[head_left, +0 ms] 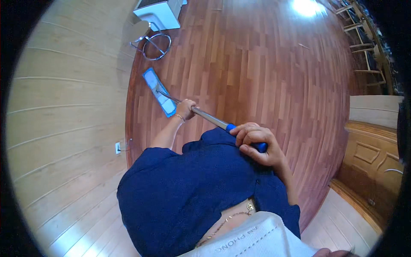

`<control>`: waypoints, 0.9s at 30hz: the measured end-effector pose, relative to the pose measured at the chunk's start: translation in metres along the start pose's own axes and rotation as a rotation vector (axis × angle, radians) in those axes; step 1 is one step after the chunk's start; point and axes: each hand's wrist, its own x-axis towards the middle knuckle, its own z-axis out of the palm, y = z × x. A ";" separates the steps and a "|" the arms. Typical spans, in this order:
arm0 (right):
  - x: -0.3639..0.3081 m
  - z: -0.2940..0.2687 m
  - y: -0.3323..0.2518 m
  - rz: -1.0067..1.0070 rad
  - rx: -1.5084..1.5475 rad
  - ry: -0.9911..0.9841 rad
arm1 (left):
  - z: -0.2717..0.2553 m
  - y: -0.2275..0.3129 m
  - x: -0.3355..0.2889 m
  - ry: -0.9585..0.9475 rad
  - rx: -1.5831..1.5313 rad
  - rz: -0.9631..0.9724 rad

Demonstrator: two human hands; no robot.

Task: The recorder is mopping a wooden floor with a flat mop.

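Note:
A flat mop with a metal pole [210, 118] slants across in front of me, from my chest toward the floor at the left. My left hand [186, 109] is wrapped round the lower part of the pole. Around the blue grip at the pole's top end, my right hand [257, 141] is closed. The rectangular mop head [159, 91], with a blue fringe and paler middle, lies on the wooden floor close to the left wall.
A round metal-framed stool [156, 46] and a white cabinet-like unit [159, 15] stand beyond the mop head by the left wall [72, 107]. A wall socket [117, 147] sits low on that wall. At the right are a wooden door [372, 162] and wooden chairs or racks [364, 47].

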 end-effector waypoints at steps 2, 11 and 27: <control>-0.008 -0.007 -0.013 -0.008 -0.061 0.018 | 0.000 0.017 0.008 0.019 -0.023 0.058; -0.024 0.007 -0.089 -0.041 -0.392 0.101 | -0.027 0.116 0.062 -0.007 -0.220 0.343; -0.062 0.130 -0.109 0.264 -0.994 0.602 | 0.085 0.276 0.135 -0.558 -0.613 1.389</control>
